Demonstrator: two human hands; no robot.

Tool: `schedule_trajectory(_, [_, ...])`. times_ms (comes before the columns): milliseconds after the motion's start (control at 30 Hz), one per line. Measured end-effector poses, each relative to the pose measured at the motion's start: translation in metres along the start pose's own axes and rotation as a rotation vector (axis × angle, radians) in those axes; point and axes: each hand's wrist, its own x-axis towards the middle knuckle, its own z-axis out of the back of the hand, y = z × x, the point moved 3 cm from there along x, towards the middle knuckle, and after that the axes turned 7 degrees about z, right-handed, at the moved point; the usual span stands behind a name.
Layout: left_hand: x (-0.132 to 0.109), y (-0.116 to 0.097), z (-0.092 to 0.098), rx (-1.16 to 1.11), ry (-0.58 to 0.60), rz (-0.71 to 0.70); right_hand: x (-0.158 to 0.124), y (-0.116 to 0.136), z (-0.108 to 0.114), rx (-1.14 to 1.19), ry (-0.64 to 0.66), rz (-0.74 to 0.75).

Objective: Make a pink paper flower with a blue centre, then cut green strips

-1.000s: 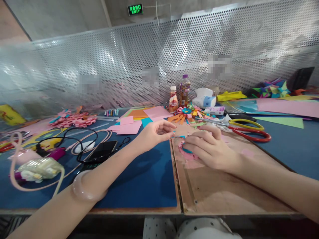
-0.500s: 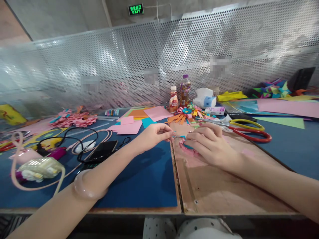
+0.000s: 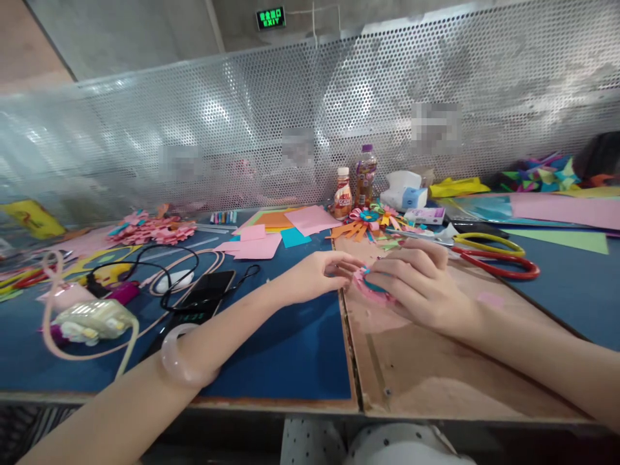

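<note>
A pink and teal paper piece [image 3: 369, 287] lies on the brown board [image 3: 436, 368] at the table's middle. My right hand [image 3: 419, 284] rests over it with fingers curled, pressing and gripping its right side. My left hand [image 3: 317, 274] reaches in from the left and pinches the piece's left edge with thumb and fingertips. A pale pink bangle [image 3: 186, 358] circles my left forearm. Much of the paper piece is hidden under my right fingers.
Red and yellow scissors [image 3: 494, 255] lie right of my hands. Two bottles [image 3: 356, 187], a tissue pack [image 3: 404, 194] and paper flowers [image 3: 371, 219] stand behind. Pink sheets [image 3: 256, 245], a phone [image 3: 206, 290], cables and a pouch [image 3: 92, 320] sit on the blue mat at left.
My left hand has closed in on the paper piece and now pinches its edge. My right hand shifted slightly over it. The camera has moved a little.
</note>
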Motion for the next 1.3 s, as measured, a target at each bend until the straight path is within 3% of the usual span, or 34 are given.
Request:
schedule_trajectory(133, [-0.002,-0.003,0.002,-0.04,-0.07,0.126,-0.001,0.0,0.004,-0.028,-0.054,0.017])
schedule_trajectory(233, [-0.004,-0.006,0.001,-0.136,-0.004,0.204,0.0,-0.001,0.008,-0.066,-0.107,0.037])
schedule_trajectory(633, [-0.008,-0.011,-0.002,-0.146,0.087,0.121,0.003,-0.001,0.011,-0.109,-0.138,0.06])
schedule_trajectory(1100, [-0.009,-0.012,-0.004,-0.201,0.074,0.142,0.004,0.002,0.009,-0.116,-0.156,0.073])
schedule_trajectory(1300, [-0.008,-0.013,-0.005,-0.192,0.01,0.211,0.004,0.003,0.007,-0.126,-0.133,0.082])
